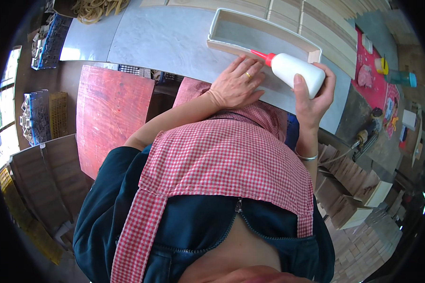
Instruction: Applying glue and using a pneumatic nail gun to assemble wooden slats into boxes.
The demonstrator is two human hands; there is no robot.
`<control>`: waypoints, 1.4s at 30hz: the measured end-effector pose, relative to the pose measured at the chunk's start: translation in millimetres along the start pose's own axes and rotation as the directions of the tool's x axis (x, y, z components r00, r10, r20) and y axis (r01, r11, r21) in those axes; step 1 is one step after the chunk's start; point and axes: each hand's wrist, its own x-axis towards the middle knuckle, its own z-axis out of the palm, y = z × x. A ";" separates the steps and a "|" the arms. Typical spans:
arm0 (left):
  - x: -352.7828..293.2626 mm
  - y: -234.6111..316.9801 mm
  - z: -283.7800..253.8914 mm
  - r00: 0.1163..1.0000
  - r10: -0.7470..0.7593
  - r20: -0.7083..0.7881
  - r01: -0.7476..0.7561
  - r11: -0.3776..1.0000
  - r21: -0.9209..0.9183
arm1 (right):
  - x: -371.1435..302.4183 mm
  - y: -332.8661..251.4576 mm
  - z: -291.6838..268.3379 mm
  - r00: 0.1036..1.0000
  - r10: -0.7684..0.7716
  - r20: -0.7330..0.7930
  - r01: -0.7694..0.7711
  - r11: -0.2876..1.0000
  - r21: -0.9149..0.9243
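Note:
My right hand [318, 94] is wrapped round a white squeeze bottle [295, 70] with a red cap and a long red nozzle. The bottle is tilted, its nozzle pointing left. Its tip is at the near wall of a shallow, pale wooden frame [229, 46] with narrow sides, lying on the grey tabletop. Whether anything comes out of the tip is too small to tell. Palm down, my left hand [236, 84] lies by the table's near edge with fingers stretched out, fingertips beside the frame's near wall and just under the nozzle. It holds nothing.
Long wooden strips [330, 35] lie beyond the frame. Tan rubber bands [97, 9] are heaped at the far left. A reddish board [113, 115] stands left of my body. At right are a red surface [366, 61], a power tool [363, 137] and stacked wooden pieces [349, 181].

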 end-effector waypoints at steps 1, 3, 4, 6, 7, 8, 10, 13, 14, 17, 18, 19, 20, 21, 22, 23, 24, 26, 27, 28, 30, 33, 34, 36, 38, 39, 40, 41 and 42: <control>-0.3 -0.3 -0.2 1.000 -0.002 0.004 0.002 1.000 -0.002 | -2.0 0.2 -5.2 1.000 0.014 -0.012 -0.014 1.000 -0.009; 0.3 0.3 -0.8 1.000 0.003 0.009 -0.003 1.000 -0.009 | -5.5 0.5 -15.4 0.999 0.029 -0.032 -0.030 0.999 -0.023; 1.1 0.8 -1.3 1.000 0.000 0.008 0.000 1.000 -0.012 | -7.0 0.4 -20.3 0.998 0.039 -0.046 -0.040 0.999 -0.033; 2.6 2.0 -2.3 1.000 -0.008 0.006 0.008 1.000 -0.016 | -10.0 0.5 -29.9 0.996 0.056 -0.076 -0.060 0.997 -0.051; 3.0 2.5 -2.6 1.000 -0.012 0.005 0.012 1.000 -0.019 | -11.4 0.6 -34.7 0.994 0.065 -0.090 -0.070 0.996 -0.059; 3.0 2.8 -2.6 1.000 -0.005 0.005 0.005 1.000 -0.023 | -13.0 1.2 -39.2 0.993 0.065 -0.097 -0.072 0.995 -0.063; 2.5 3.6 -2.7 1.000 -0.019 0.012 0.020 0.999 -0.026 | -16.5 2.5 -48.0 0.990 0.074 -0.123 -0.084 0.993 -0.079; 2.1 4.7 -2.8 0.999 -0.027 0.020 0.028 0.999 -0.036 | -21.1 6.5 -62.7 0.984 0.083 -0.155 -0.099 0.990 -0.101; 2.4 5.2 -2.9 0.999 -0.030 0.019 0.031 0.999 -0.036 | -22.9 9.1 -69.1 0.986 0.058 -0.158 -0.080 0.987 -0.138; 1.5 6.9 -3.3 0.999 -0.040 0.017 0.041 0.998 -0.037 | -30.1 16.5 -86.6 0.987 -0.015 -0.157 -0.025 0.968 -0.249; 1.8 6.7 -3.0 0.999 -0.032 0.015 0.032 0.999 -0.043 | -31.6 18.1 -90.9 0.986 -0.015 -0.166 -0.028 0.966 -0.256; 1.2 6.5 -2.7 0.999 -0.035 0.026 0.036 0.999 -0.032 | -32.7 20.1 -94.8 0.983 -0.010 -0.182 -0.038 0.965 -0.258; 0.3 6.3 -2.2 0.999 -0.039 0.038 0.040 0.999 -0.021 | -33.9 21.9 -98.4 0.980 -0.005 -0.198 -0.048 0.964 -0.260; -0.5 6.5 -1.7 0.998 -0.043 0.050 0.044 0.999 -0.009 | -35.1 23.2 -101.8 0.977 0.001 -0.214 -0.058 0.963 -0.262; -0.7 7.2 -1.2 0.997 -0.048 0.062 0.048 0.999 0.002 | -36.6 23.5 -105.3 0.973 0.007 -0.230 -0.069 0.962 -0.263; -0.1 6.9 -1.3 0.997 -0.040 0.061 0.040 0.999 -0.001 | -37.2 22.7 -107.4 0.971 0.006 -0.237 -0.071 0.961 -0.266; 0.7 6.9 -1.3 0.998 -0.042 0.057 0.042 0.999 -0.008 | -37.5 21.4 -109.7 0.966 0.035 -0.255 -0.101 0.963 -0.251; 2.6 6.8 -1.4 0.998 -0.045 0.051 0.046 0.999 -0.020 | -37.6 18.6 -114.2 0.953 0.094 -0.287 -0.160 0.963 -0.217; 3.3 6.5 -1.6 0.998 -0.047 0.049 0.049 0.998 -0.026 | -37.9 17.8 -116.1 0.945 0.124 -0.302 -0.190 0.962 -0.199; 4.3 6.6 -1.7 0.997 -0.049 0.061 0.050 0.999 -0.014 | -39.7 17.4 -117.2 0.942 0.120 -0.313 -0.189 0.961 -0.200; 2.7 8.1 -1.9 0.998 -0.032 0.062 0.033 0.999 -0.010 | -45.5 19.4 -116.0 0.924 0.177 -0.340 -0.240 0.958 -0.154; 7.1 7.2 -4.4 0.998 -0.045 0.040 0.047 0.998 -0.041 | -27.0 37.4 -119.0 0.895 0.167 -0.413 -0.236 0.964 -0.123; 8.0 8.8 -5.0 0.998 -0.042 0.042 0.044 0.998 -0.047 | -21.7 48.4 -119.1 0.866 0.153 -0.476 -0.224 0.970 -0.097; 6.6 9.6 -5.4 0.999 -0.032 0.040 0.034 0.999 -0.037 | -7.7 72.4 -116.4 0.806 0.144 -0.575 -0.195 0.980 -0.029; 6.8 10.6 -3.7 0.997 -0.043 0.063 0.044 0.999 -0.016 | 15.2 93.8 -123.8 0.751 0.157 -0.641 -0.191 0.982 0.017; 9.5 12.4 -4.4 0.997 -0.038 0.067 0.038 0.999 -0.007 | 36.2 105.6 -131.3 0.731 0.173 -0.660 -0.201 0.979 0.033; 10.3 12.9 -4.1 0.998 -0.019 0.060 0.020 1.000 -0.013 | 59.5 117.4 -136.9 0.720 0.163 -0.674 -0.196 0.980 0.028; 11.6 13.1 -3.7 0.997 -0.034 0.065 0.034 0.999 -0.003 | 84.9 129.2 -143.6 0.699 0.188 -0.690 -0.255 0.967 0.005; 11.5 13.9 -3.7 0.996 -0.049 0.076 0.049 0.999 0.010 | 104.7 141.6 -150.2 0.676 0.218 -0.704 -0.316 0.949 -0.010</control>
